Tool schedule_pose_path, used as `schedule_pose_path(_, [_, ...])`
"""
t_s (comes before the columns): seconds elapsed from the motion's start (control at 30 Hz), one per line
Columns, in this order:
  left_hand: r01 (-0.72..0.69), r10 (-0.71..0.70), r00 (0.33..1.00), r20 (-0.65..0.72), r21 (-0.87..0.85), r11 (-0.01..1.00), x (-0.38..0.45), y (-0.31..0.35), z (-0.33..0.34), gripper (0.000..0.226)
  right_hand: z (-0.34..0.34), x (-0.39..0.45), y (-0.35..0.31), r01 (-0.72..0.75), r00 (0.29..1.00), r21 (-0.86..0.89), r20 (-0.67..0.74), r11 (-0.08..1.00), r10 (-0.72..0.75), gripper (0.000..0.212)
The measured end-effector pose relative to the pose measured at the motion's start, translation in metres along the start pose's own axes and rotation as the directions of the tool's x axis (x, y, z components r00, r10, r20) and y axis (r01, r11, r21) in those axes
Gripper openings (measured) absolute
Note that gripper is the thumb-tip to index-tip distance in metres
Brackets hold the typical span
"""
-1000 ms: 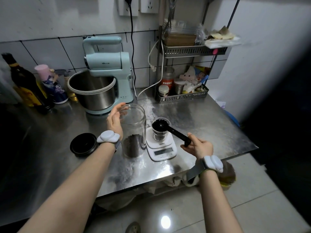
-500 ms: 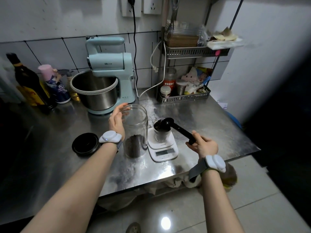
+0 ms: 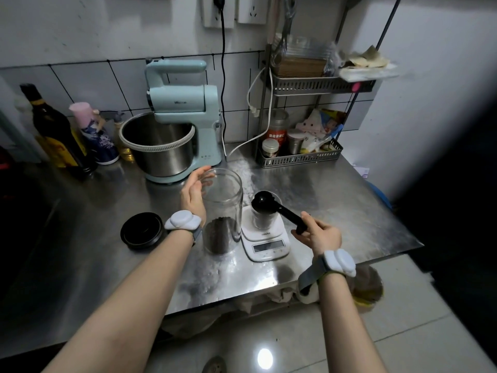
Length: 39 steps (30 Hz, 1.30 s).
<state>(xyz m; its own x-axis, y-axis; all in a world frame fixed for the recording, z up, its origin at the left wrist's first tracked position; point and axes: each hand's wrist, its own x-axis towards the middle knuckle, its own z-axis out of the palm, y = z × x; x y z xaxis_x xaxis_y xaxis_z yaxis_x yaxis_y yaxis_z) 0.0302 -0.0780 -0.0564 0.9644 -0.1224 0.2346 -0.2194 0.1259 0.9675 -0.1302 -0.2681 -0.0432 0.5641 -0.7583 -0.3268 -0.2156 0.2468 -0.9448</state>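
A tall clear glass jar (image 3: pixel 223 211) stands on the steel counter with dark coffee beans in its bottom third. My left hand (image 3: pixel 193 193) curves around the jar's left side near the rim. My right hand (image 3: pixel 318 234) grips the handle of a black scoop (image 3: pixel 266 203). The scoop's bowl hovers over a small glass cup (image 3: pixel 265 220) that sits on a white digital scale (image 3: pixel 265 239). The jar's black lid (image 3: pixel 142 234) lies on the counter to the left.
A mint stand mixer (image 3: pixel 185 114) with a steel bowl stands behind the jar. Bottles (image 3: pixel 53 130) line the back left. A wire rack (image 3: pixel 301 157) with jars and packets fills the back right corner. The counter edge (image 3: pixel 269 288) runs just below the scale.
The scoop's bowl stays over the cup with only a slight shift. My left hand remains at the jar. The view has drifted a little.
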Motion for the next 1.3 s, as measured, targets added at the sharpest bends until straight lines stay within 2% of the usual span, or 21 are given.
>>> schedule_pose_path(0.13, [-0.001,0.001,1.0,0.001,0.002,1.0,0.0,0.0,0.0,0.041,0.002,0.001,-0.003,0.003,1.0,0.006,-0.029,1.0,-0.003,0.015])
schedule_pose_path(0.2, [-0.007,0.007,1.0,0.003,0.008,1.0,0.0,-0.001,-0.001,0.04,0.002,0.002,-0.01,0.034,0.999,0.023,-0.037,0.999,-0.033,0.021])
schedule_pose_path(0.27, [-0.014,0.014,1.0,0.009,0.013,1.0,0.001,-0.002,-0.001,0.04,0.004,0.0,-0.023,0.112,0.993,0.005,-0.025,0.994,-0.112,0.023])
schedule_pose_path(0.33, [-0.021,0.021,1.0,0.02,0.016,1.0,0.002,-0.004,-0.002,0.039,0.006,-0.006,-0.043,0.21,0.978,-0.043,0.025,0.977,-0.209,0.015])
schedule_pose_path(0.4, [-0.032,0.031,0.999,0.027,0.019,0.999,0.002,-0.005,-0.003,0.04,0.012,-0.012,-0.066,0.312,0.948,-0.096,0.097,0.945,-0.303,0.002])
schedule_pose_path(0.47, [-0.04,0.039,0.999,0.034,0.023,0.999,0.002,-0.006,-0.004,0.04,0.017,-0.018,-0.089,0.426,0.903,-0.191,0.149,0.884,-0.402,0.012])
schedule_pose_path(0.53, [-0.044,0.043,0.998,0.045,0.026,0.999,0.003,-0.006,-0.005,0.04,0.022,-0.024,-0.112,0.511,0.859,-0.271,0.183,0.816,-0.478,0.005])
schedule_pose_path(0.7, [-0.07,0.069,0.996,0.062,0.02,0.997,0.004,-0.011,-0.008,0.039,0.039,-0.037,-0.156,0.635,0.772,-0.339,0.264,0.694,-0.578,0.008])
schedule_pose_path(0.77, [-0.086,0.084,0.993,0.08,0.025,0.996,0.005,-0.013,-0.008,0.04,0.053,-0.041,-0.164,0.667,0.745,-0.405,0.36,0.625,-0.562,0.014])
schedule_pose_path(0.87, [-0.08,0.078,0.993,0.091,0.027,0.996,0.006,-0.014,-0.007,0.039,0.082,-0.043,-0.165,0.705,0.703,-0.58,0.5,0.408,-0.505,0.024])
schedule_pose_path(0.97, [-0.086,0.082,0.99,0.117,0.023,0.996,0.007,-0.013,-0.01,0.039,0.117,-0.043,-0.155,0.731,0.676,-0.641,0.638,0.234,-0.369,0.026])
schedule_pose_path(1.03, [-0.089,0.084,0.984,0.154,0.028,0.996,0.007,-0.013,-0.012,0.038,0.136,-0.042,-0.145,0.751,0.658,-0.641,0.704,0.158,-0.268,0.026])
schedule_pose_path(1.1, [-0.097,0.088,0.98,0.18,0.045,0.994,0.008,-0.013,-0.016,0.04,0.153,-0.04,-0.134,0.773,0.633,-0.625,0.752,0.108,-0.183,0.037])
schedule_pose_path(1.17, [-0.106,0.098,0.978,0.183,0.03,0.994,0.008,-0.012,-0.017,0.043,0.165,-0.037,-0.122,0.77,0.636,-0.636,0.762,0.044,-0.118,0.042])
schedule_pose_path(1.3, [-0.13,0.124,0.971,0.204,0.015,0.991,0.008,-0.011,-0.017,0.039,0.184,-0.024,-0.101,0.76,0.649,-0.649,0.761,-0.047,-0.006,0.036])
